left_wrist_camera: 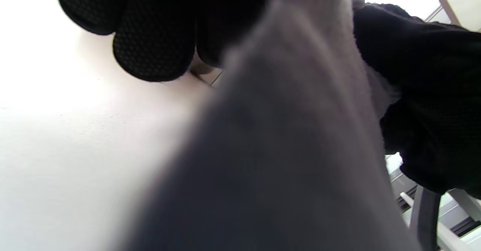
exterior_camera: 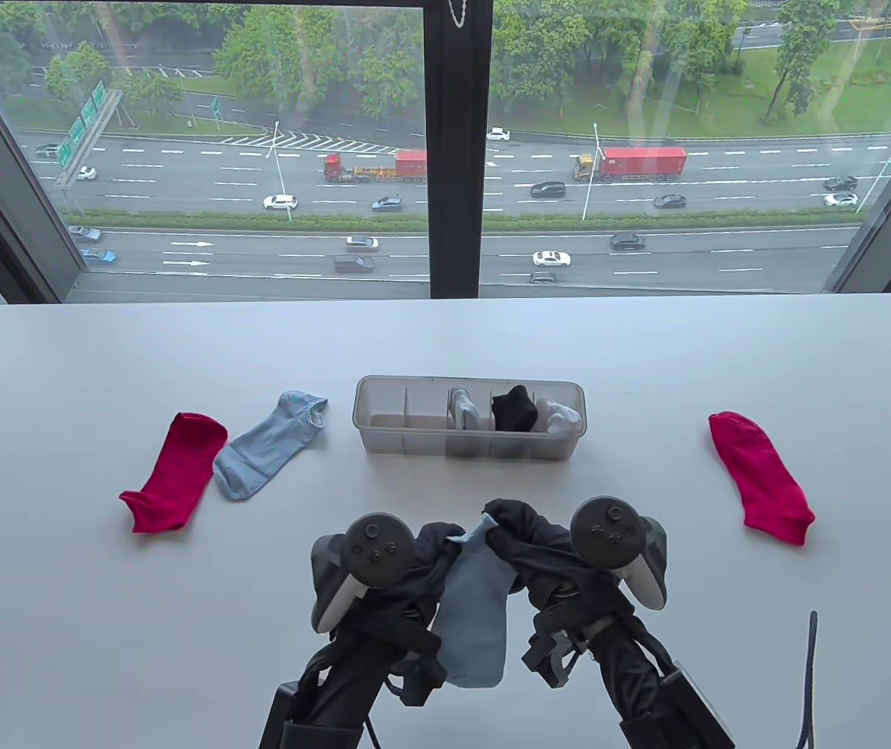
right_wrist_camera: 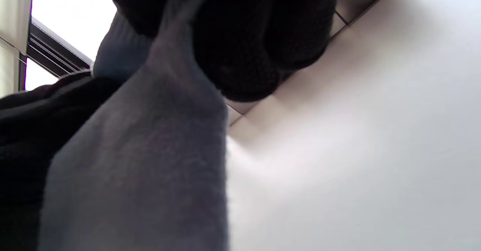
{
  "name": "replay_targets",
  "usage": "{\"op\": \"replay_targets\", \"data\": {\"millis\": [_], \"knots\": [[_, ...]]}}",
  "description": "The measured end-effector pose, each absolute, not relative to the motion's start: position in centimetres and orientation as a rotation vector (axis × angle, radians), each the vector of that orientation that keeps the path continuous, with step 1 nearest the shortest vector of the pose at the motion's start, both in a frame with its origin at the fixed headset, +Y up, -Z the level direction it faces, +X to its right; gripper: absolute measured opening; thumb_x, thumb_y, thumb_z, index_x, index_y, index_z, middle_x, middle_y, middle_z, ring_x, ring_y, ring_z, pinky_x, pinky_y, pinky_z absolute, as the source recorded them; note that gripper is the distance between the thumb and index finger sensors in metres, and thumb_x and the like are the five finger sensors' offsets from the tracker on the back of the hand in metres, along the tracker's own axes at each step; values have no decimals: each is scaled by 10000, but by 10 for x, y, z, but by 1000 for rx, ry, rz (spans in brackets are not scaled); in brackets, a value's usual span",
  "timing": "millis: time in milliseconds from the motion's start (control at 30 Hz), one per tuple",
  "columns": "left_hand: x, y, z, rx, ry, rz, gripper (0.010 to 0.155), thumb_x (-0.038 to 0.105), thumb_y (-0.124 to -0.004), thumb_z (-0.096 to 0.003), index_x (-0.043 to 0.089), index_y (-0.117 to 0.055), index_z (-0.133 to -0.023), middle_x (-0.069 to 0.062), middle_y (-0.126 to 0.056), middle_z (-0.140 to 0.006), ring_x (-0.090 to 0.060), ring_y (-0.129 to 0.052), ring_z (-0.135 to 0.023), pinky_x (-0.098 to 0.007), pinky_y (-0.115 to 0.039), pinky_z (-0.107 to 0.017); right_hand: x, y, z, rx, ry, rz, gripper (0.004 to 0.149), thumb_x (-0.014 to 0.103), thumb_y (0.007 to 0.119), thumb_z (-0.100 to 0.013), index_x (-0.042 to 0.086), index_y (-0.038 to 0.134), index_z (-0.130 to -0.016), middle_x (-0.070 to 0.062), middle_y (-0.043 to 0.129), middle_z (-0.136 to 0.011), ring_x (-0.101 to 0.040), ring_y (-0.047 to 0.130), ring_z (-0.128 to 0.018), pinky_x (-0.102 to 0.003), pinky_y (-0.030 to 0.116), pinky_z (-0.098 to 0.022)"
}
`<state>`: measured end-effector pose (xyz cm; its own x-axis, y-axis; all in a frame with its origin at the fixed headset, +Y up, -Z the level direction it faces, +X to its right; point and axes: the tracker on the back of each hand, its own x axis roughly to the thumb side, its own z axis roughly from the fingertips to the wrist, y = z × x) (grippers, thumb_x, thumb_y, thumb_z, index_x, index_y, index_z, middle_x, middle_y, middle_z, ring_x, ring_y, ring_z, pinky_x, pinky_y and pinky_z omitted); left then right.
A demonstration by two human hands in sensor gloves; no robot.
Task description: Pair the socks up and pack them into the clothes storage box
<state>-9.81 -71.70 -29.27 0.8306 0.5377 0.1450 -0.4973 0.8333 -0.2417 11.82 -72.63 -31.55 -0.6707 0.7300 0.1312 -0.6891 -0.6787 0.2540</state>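
A light blue sock (exterior_camera: 477, 616) hangs between my two hands near the table's front edge. My left hand (exterior_camera: 434, 550) and my right hand (exterior_camera: 512, 538) both pinch its top end. In the wrist views the same sock (left_wrist_camera: 285, 149) (right_wrist_camera: 142, 168) fills most of the frame below the dark gloved fingers (left_wrist_camera: 150, 33) (right_wrist_camera: 255, 48). A second light blue sock (exterior_camera: 266, 456) lies flat on the table at the left, next to a red sock (exterior_camera: 176, 472). Another red sock (exterior_camera: 757, 476) lies at the far right. The clear storage box (exterior_camera: 399, 445) stands behind my hands.
The box is divided into compartments; the three right ones hold a grey-and-white pair (exterior_camera: 465, 409), a black pair (exterior_camera: 513, 408) and a white pair (exterior_camera: 560, 416), the left ones show nothing inside. A dark cable (exterior_camera: 811, 671) hangs at the front right. A window lies beyond the table's far edge.
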Motion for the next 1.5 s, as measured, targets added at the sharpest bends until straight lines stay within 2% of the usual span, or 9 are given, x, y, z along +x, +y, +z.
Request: {"op": "replay_targets", "data": {"millis": [67,133,300,400,500,733,1033,1267,1500], "knots": [[-93,-732,-296,-295,-77,172,773,472,-629,-524,319,-139,-1102,-94,-66,-1213,-385,-8,-1153,-685,-67,-780,118,-748,-327,217,392,2532,649,389,661,-579,234,338,-1120,-216,450,-1168,-461,398,-1056,-627,462,-746],[-95,-737,-298,-327,-67,-37,843,553,-587,-512,331,19,-1053,8,141,-1150,-285,188,-1096,-639,64,-753,117,-742,-325,267,340,2646,673,433,604,-584,233,246,-1116,-207,215,-1189,-461,126,-1036,-658,316,-748],[-111,-741,-301,-387,-27,53,854,575,-565,-509,304,43,-1045,26,196,-1113,-258,250,-1053,-606,98,-738,92,-739,-295,504,419,2633,636,441,571,-584,238,285,-1115,-245,632,-1123,-453,545,-1024,-615,393,-759],[-123,-743,-304,-414,22,89,853,567,-568,-509,295,38,-1044,25,192,-1112,-256,245,-1054,-590,90,-747,87,-764,-299,498,748,2719,665,465,497,-577,257,114,-1080,-200,394,-1187,-408,315,-1077,-599,238,-772],[-140,-736,-312,-393,95,192,863,532,-612,-512,297,26,-1044,32,183,-1114,-251,236,-1059,-577,82,-764,98,-756,-307,462,563,2718,687,509,504,-566,306,74,-1063,-165,185,-1206,-390,111,-1073,-590,147,-766],[-194,-720,-371,-172,243,222,843,416,-745,-499,254,-169,-1092,-53,-77,-1200,-368,-135,-1166,-619,-281,-861,142,-731,-314,345,237,2757,686,495,531,-570,292,112,-1074,-153,66,-1181,-384,3,-1033,-582,131,-760],[-236,-762,-447,-355,409,211,840,470,-744,-484,290,-199,-1098,-19,-163,-1216,-315,-352,-1170,-585,-420,-847,165,-725,-323,261,194,2768,699,505,546,-568,291,118,-1078,-148,36,-1174,-380,-28,-1022,-576,107,-755],[-249,-776,-461,-360,409,260,665,474,-735,-471,386,-461,-1071,-111,-486,-1035,-287,-658,-756,-520,-655,-546,173,-721,-327,226,184,2693,703,505,556,-570,298,116,-1078,-146,13,-1168,-377,-47,-1018,-579,98,-754],[-245,-758,-428,-212,240,317,466,332,-682,-474,158,-741,-903,-134,-824,-774,-285,-906,-465,-505,-820,-307,167,-717,-318,304,167,2664,686,479,603,-569,293,206,-1097,-164,55,-1170,-408,-1,-1018,-616,158,-749]]}}
